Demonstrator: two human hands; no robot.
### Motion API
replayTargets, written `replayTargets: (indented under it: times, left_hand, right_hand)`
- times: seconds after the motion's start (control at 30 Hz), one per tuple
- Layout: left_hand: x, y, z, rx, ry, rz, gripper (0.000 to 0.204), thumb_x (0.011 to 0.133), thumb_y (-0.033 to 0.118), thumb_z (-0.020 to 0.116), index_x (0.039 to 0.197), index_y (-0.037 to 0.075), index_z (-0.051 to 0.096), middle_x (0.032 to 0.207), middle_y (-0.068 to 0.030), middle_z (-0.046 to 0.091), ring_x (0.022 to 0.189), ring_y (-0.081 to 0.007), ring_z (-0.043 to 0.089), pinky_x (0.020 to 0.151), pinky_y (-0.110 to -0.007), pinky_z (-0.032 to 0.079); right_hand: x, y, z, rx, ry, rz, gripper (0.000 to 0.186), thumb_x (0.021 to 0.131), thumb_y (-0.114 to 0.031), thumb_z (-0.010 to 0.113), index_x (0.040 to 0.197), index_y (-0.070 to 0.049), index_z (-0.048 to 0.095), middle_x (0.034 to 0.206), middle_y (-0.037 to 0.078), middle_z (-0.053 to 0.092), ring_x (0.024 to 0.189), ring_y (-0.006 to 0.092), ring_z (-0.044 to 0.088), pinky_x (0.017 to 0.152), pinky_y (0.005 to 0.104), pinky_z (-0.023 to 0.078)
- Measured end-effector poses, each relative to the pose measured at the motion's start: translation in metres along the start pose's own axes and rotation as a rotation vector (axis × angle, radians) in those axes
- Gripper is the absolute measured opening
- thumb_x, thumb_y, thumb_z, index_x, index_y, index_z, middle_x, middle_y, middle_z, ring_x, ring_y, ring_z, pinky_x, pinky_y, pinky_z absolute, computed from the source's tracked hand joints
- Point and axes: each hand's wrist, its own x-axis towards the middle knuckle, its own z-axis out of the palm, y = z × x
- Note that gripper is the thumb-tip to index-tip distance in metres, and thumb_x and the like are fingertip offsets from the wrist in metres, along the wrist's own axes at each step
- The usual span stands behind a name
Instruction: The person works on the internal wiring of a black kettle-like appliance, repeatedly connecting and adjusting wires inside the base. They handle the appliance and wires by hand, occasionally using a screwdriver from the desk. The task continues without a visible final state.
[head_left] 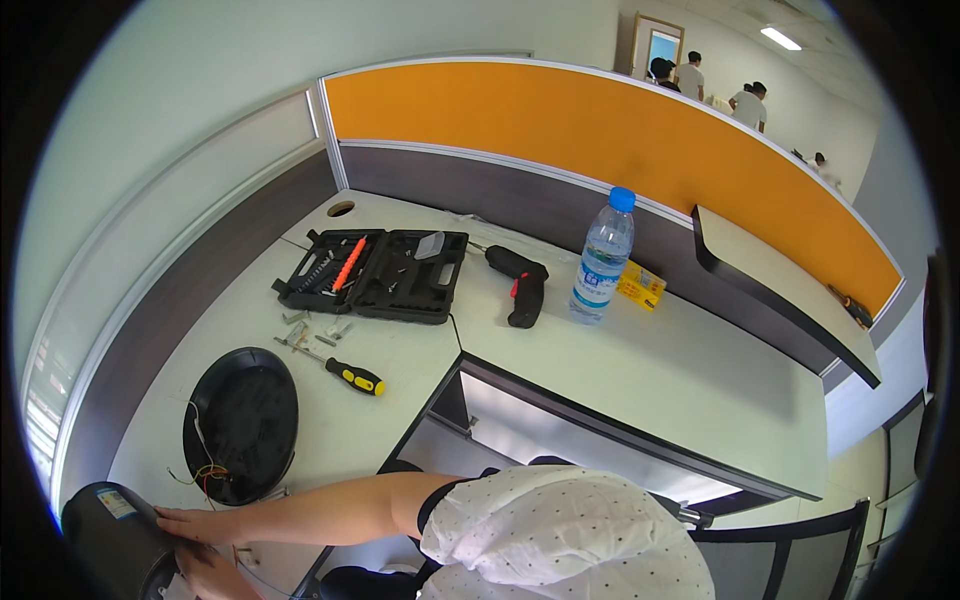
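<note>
At the far lower left, a dark cylindrical housing (115,540) with a pale label lies tilted at the table's edge. My right hand (195,525) grips its side, fingers stretched along the surface. Below it my left hand (207,577) holds the same housing near its lower end; part of that hand is cut off by the rim of the picture. Close by rests a black round shallow base (245,420) with thin coloured wires (208,470) coming loose over its edge. Behind that base is a yellow-and-black screwdriver (350,376), beside several small loose parts (325,335).
An open black tool case (415,300) with bits and an orange tool stands at the back, beside a black cordless screwdriver (525,285). Further right are a water bottle (598,265) and a yellow box (643,286). An orange partition (560,110) borders the desk; several people are beyond it.
</note>
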Motion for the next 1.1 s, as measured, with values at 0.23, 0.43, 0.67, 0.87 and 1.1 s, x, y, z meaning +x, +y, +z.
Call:
replayTargets:
  times: [0.23, 0.43, 0.67, 0.87, 1.1]
  left_hand:
    - [0.003, -0.003, -0.003, -0.009, -0.004, 0.003, 0.032, 0.091, 0.015, 0.048, 0.116, -0.001, 0.057, 0.106, -0.0229, 0.06, 0.095, -0.0374, 0.058, 0.078, -0.041, 0.046]
    - [0.005, -0.003, -0.012, -0.046, -0.05, 0.04, 0.028, 0.089, 0.015, 0.05, 0.107, -0.004, 0.059, 0.096, -0.0252, 0.06, 0.088, -0.0401, 0.058, 0.074, -0.043, 0.046]
    - [0.007, -0.001, -0.013, 0.014, -0.074, 0.061, 0.026, 0.088, 0.015, 0.05, 0.102, -0.005, 0.06, 0.093, -0.0238, 0.06, 0.085, -0.0397, 0.058, 0.072, -0.044, 0.046]
    - [0.006, 0.003, -0.017, -0.006, -0.077, 0.06, 0.026, 0.089, 0.016, 0.05, 0.1, -0.005, 0.06, 0.091, -0.0249, 0.059, 0.083, -0.0402, 0.057, 0.07, -0.045, 0.045]
    - [0.002, 0.005, -0.014, -0.132, 0.026, 0.022, 0.028, 0.09, 0.016, 0.048, 0.097, -0.008, 0.059, 0.093, -0.0269, 0.059, 0.085, -0.0403, 0.057, 0.071, -0.045, 0.044]
  right_hand:
    - [0.001, 0.002, 0.002, 0.019, -0.015, 0.013, 0.078, 0.093, -0.057, 0.034, 0.145, -0.002, 0.015, 0.146, 0.017, 0.026, 0.134, 0.0246, 0.025, 0.108, 0.032, 0.023]
    - [0.001, 0.004, 0.004, 0.03, -0.025, 0.029, 0.079, 0.093, -0.057, 0.034, 0.145, -0.002, 0.013, 0.146, 0.017, 0.026, 0.135, 0.0251, 0.024, 0.109, 0.032, 0.022]
    - [0.003, 0.003, 0.005, 0.031, -0.026, -0.005, 0.078, 0.093, -0.057, 0.034, 0.144, 0.0, 0.015, 0.146, 0.017, 0.027, 0.135, 0.0241, 0.025, 0.108, 0.0313, 0.023]
    - [0.001, 0.001, 0.006, 0.026, -0.028, -0.026, 0.078, 0.094, -0.056, 0.035, 0.144, 0.001, 0.016, 0.146, 0.017, 0.027, 0.134, 0.0232, 0.026, 0.108, 0.0307, 0.023]
    - [-0.001, 0.001, 0.005, 0.031, -0.02, -0.039, 0.076, 0.094, -0.055, 0.035, 0.143, 0.001, 0.018, 0.144, 0.015, 0.029, 0.132, 0.0221, 0.028, 0.107, 0.0303, 0.025]
